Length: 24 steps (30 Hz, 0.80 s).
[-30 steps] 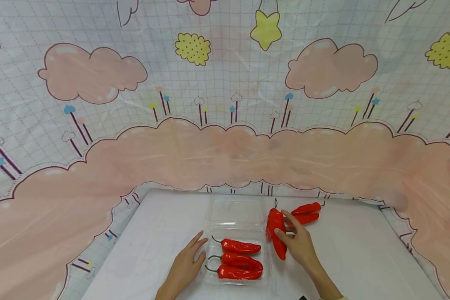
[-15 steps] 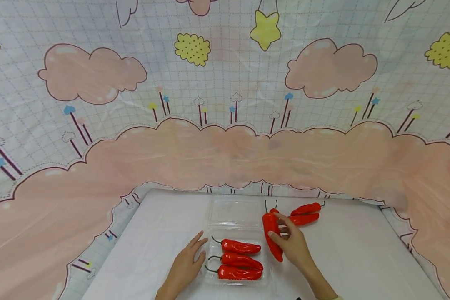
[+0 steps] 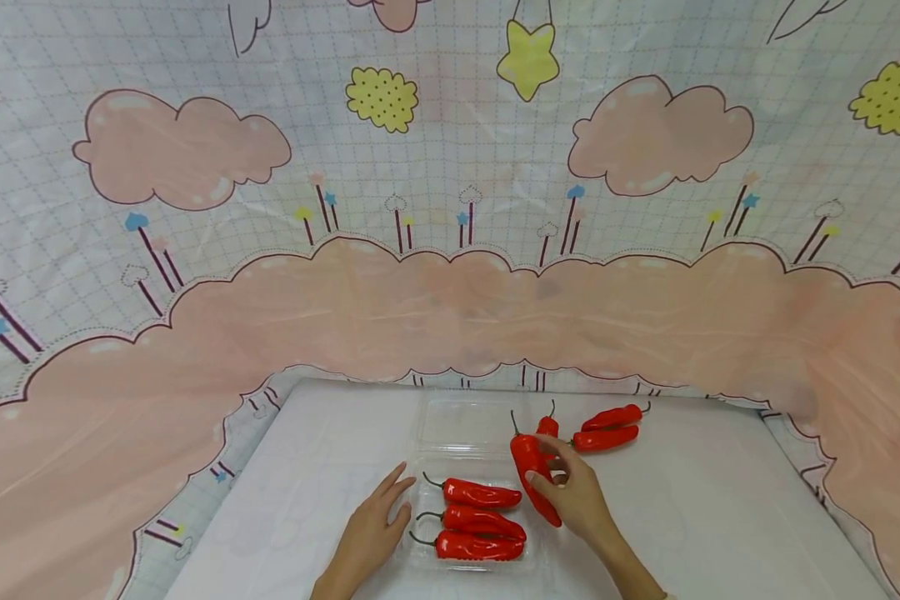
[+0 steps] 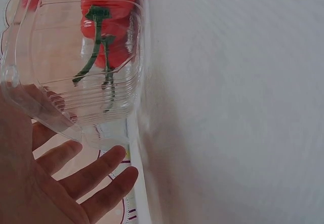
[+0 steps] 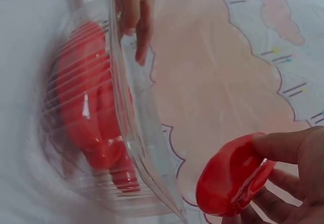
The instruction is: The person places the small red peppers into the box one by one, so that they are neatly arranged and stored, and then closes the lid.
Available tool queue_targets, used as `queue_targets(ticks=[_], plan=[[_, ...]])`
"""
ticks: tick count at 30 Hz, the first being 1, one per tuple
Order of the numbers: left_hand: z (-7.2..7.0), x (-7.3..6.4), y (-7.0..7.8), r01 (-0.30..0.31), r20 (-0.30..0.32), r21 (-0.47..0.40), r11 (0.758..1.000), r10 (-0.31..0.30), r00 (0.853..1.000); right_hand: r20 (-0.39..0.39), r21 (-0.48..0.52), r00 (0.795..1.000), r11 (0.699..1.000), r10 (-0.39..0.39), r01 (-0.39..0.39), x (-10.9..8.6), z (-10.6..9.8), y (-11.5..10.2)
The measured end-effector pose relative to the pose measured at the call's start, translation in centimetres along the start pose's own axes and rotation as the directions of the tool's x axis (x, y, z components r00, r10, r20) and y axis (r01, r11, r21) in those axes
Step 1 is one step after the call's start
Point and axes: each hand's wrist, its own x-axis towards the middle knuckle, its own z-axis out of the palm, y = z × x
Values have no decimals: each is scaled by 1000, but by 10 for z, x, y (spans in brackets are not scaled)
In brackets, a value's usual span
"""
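While our right grip (image 3: 576,493) pinches a long glossy red pepper (image 3: 525,456) at the right edge of the clear ribbed plastic box (image 3: 465,567), we have our left grip (image 3: 373,523) spread just by its left edge. Three red peppers (image 3: 483,520) lie in the box, a lone red pepper (image 3: 547,426) just right of it, two red peppers (image 3: 607,438) farther right on the white counter (image 3: 697,500).

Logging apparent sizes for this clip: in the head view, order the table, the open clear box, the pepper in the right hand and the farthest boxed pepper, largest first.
1. Table
2. Open clear box
3. Held pepper and farthest boxed pepper, unranked: they look close in size, and the held one may be nearer the camera.
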Motion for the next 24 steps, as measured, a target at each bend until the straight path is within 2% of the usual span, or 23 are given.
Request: queue_targets(ticks=[8,24], plan=[[0,0,1,14,-1,-7,1000,-14,1000,41,-1,999,1000,-13,13,-5,7,-5],[0,0,-1,-3,-7,-2,1000,3,1000,85,16,994,998,-65,64,-7,21,-7]])
